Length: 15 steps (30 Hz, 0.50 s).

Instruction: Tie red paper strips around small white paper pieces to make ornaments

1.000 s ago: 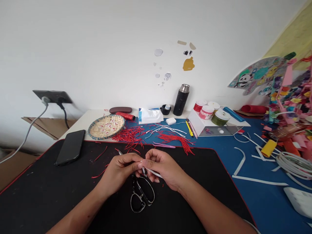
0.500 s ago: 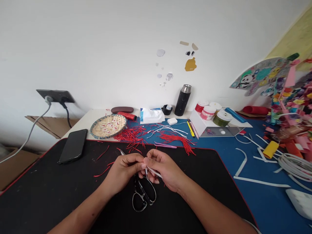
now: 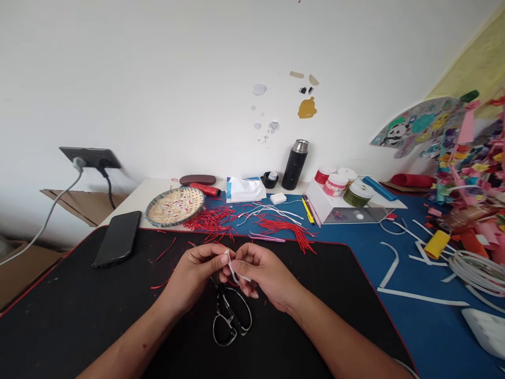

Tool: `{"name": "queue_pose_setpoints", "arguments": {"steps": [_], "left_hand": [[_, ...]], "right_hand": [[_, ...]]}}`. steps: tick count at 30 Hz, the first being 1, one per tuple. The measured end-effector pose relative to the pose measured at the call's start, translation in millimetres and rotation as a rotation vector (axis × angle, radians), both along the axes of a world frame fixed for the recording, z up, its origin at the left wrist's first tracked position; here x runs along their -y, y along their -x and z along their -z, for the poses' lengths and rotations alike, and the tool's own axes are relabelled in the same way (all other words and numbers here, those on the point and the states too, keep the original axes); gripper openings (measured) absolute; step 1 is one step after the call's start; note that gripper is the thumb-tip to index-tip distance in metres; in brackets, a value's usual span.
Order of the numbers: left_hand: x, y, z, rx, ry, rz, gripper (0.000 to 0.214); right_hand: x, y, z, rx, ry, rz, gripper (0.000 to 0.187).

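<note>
My left hand (image 3: pixel 199 271) and my right hand (image 3: pixel 264 273) meet over the black mat, both closed. Between their fingertips is a narrow white strip (image 3: pixel 232 268), bent into a small loop. The left thumb and forefinger pinch its upper end; the right thumb presses the other part against the fingers. Just below the hands lie scissors with black handles (image 3: pixel 232 321), their blades mostly hidden by my left hand. Red cord pieces (image 3: pixel 163 250) lie to the left on the mat.
Behind the hands are a round woven basket (image 3: pixel 175 205), heaps of red cords (image 3: pixel 213 223), white cords (image 3: pixel 272 210) and a yellow pen (image 3: pixel 307 210). A phone (image 3: pixel 118 239) lies left. A black flask (image 3: pixel 295 166) and lidded jars (image 3: pixel 335 184) stand at the back; white strips (image 3: pixel 424 296) lie right.
The white strip's upper end now shows between my fingertips, and the strip curves in a loop. My hands have parted slightly at the fingertips. The scissors lie in the same place.
</note>
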<state>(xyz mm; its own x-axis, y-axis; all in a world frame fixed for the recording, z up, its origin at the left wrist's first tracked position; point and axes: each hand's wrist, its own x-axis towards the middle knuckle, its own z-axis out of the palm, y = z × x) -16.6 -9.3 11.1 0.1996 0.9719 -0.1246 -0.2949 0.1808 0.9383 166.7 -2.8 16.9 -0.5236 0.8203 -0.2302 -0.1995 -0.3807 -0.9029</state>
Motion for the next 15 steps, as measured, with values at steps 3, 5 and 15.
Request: {"name": "queue_pose_setpoints", "arguments": {"steps": [3, 5, 15], "left_hand": [[-0.8, -1.1, -1.3, 0.021, 0.012, -0.015, 0.03], [-1.9, -1.0, -1.8, 0.04, 0.019, -0.043, 0.03], [-1.5, 6.0, 3.4, -0.116, -0.067, -0.023, 0.022]], "right_hand": [[-0.6, -0.4, 0.7, -0.005, 0.0, -0.002, 0.05], [-1.0, -0.5, 1.5, 0.0, 0.002, 0.0, 0.05], [-0.6, -0.5, 0.8, 0.03, -0.037, -0.025, 0.05]]}}
